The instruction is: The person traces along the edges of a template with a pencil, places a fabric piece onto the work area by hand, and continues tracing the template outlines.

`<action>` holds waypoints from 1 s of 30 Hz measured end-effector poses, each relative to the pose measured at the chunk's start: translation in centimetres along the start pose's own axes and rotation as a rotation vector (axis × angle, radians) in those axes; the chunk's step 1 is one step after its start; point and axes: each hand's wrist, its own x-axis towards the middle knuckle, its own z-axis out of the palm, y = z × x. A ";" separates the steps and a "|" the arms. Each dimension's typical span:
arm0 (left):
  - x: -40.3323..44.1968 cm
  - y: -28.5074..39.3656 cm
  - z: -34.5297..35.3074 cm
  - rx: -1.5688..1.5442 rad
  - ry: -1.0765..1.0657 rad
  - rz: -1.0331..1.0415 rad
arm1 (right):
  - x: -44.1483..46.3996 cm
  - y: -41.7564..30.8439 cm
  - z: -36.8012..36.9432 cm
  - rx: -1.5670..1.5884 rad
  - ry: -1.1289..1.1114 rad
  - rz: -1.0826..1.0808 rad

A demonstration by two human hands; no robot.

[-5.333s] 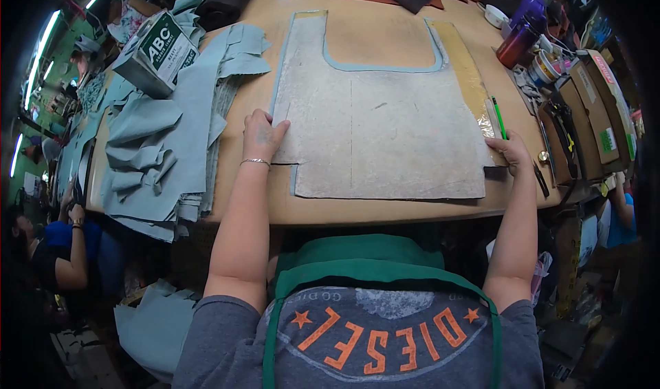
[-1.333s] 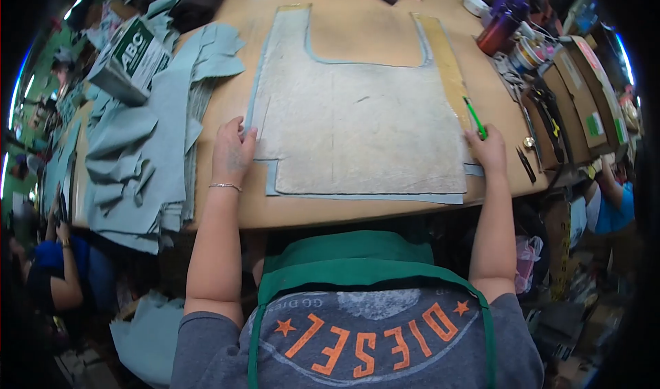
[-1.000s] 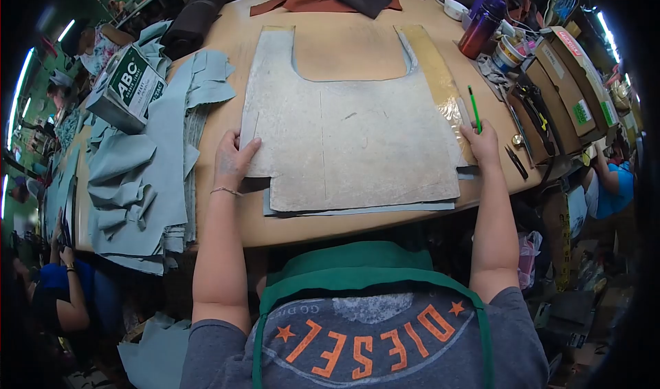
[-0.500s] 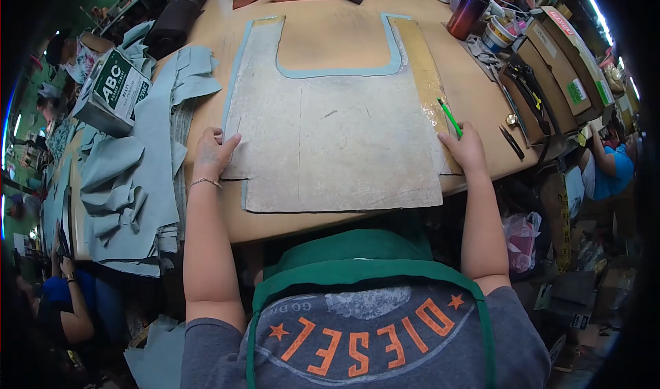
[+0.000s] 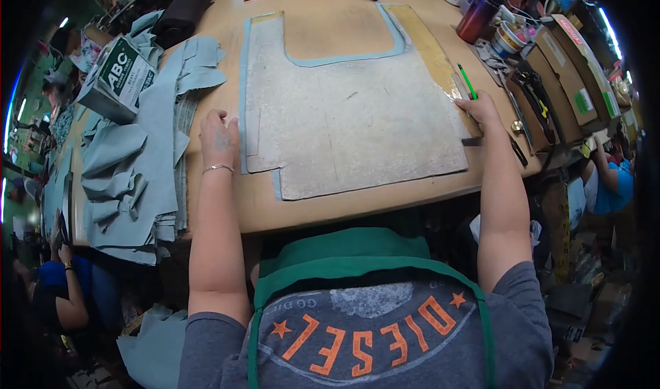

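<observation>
Just behind the grip of the left hand (image 5: 220,136), a thin silver-coloured bracelet (image 5: 218,168) circles the wrist. Farther back from the grip, short sleeves (image 5: 214,334) of a dark grey T-shirt (image 5: 385,320) end near the elbows, its chest bearing arched orange DIESEL lettering (image 5: 361,348) between two orange stars (image 5: 280,329). Centred behind both hands, a green apron (image 5: 344,243) spreads its fabric, with narrow green straps (image 5: 488,341) crossing the shirt.
</observation>
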 end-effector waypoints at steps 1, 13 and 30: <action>0.1 -0.2 -0.6 -0.070 -0.027 -0.009 | 0.0 0.3 0.4 -0.037 0.021 -0.011; -1.5 1.4 0.6 -0.736 -0.139 -0.159 | 0.7 3.9 1.6 0.097 0.097 -0.223; -2.1 2.6 0.8 -0.675 -0.116 -0.077 | 1.6 3.3 2.1 0.019 0.108 -0.192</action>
